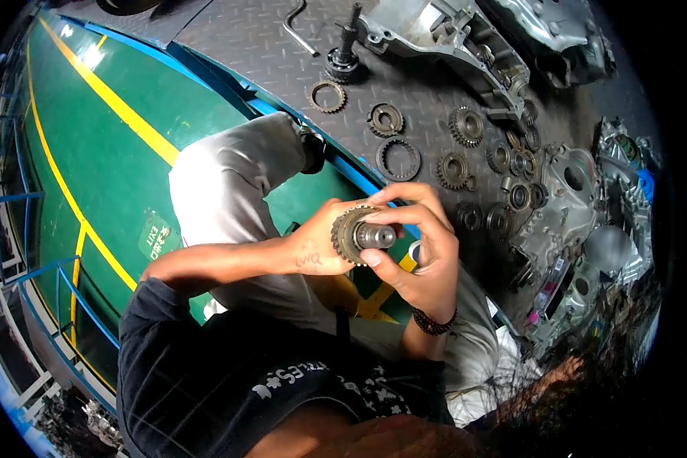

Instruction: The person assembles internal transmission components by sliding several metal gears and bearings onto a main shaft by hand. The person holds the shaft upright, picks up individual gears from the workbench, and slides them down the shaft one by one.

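Observation:
In front of my body I hold a splined metal shaft (382, 237) with a toothed gear (345, 238) around it, its end pointing to the right. My left hand (313, 243) is closed round it from behind; most of that hand's fingers are hidden by the gear. With thumb and fingers bent, my right hand (427, 263) grips the gear's rim and front face from the right. Nearest to the hands on the metal bench lies a toothed ring (398, 159), with a smaller gear (385, 120) just beyond it.
Several gears (454, 169) lie on the treaded metal bench (244, 46). Farther back stand a gear shaft (344, 61), a bent rod (298, 29) and a large gearbox housing (443, 38). More castings (565, 191) are at the right. A blue edge (359, 177) borders the bench.

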{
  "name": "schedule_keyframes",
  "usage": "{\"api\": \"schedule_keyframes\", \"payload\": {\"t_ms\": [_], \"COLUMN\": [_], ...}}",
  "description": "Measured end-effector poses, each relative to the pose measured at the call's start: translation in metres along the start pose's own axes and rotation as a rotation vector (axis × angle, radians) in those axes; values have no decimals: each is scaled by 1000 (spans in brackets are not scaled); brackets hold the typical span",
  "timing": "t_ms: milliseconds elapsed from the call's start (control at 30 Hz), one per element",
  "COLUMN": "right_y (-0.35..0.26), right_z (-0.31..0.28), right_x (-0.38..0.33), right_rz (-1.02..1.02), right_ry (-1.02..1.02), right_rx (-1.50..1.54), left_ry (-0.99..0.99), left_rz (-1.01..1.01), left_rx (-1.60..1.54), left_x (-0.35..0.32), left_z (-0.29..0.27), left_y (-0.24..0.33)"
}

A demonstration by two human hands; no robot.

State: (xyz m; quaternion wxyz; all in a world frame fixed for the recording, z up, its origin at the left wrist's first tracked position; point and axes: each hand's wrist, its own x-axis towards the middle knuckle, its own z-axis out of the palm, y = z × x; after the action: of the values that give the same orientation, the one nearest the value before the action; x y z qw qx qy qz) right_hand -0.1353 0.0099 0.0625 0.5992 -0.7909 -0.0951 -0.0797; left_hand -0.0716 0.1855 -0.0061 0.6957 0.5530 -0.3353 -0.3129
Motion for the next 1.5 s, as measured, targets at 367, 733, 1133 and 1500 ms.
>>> {"api": "schedule_keyframes", "payload": {"t_ms": [367, 733, 1133, 1500], "right_y": [-12, 35, 119, -27], "right_z": [-9, -102, -25, -161], "right_x": [-10, 25, 100, 53], "right_rz": [-35, 57, 29, 180], "right_ry": [-300, -236, -88, -249], "right_rx": [11, -734, -717, 155], "left_ry": [-45, -152, -137, -53], "left_rz": [183, -310, -176, -606], "left_rx": [235, -43, -331, -288], "left_x": [-13, 20, 51, 77], "left_z": [-11, 35, 94, 70], "left_y": [0, 35, 10, 51]}}
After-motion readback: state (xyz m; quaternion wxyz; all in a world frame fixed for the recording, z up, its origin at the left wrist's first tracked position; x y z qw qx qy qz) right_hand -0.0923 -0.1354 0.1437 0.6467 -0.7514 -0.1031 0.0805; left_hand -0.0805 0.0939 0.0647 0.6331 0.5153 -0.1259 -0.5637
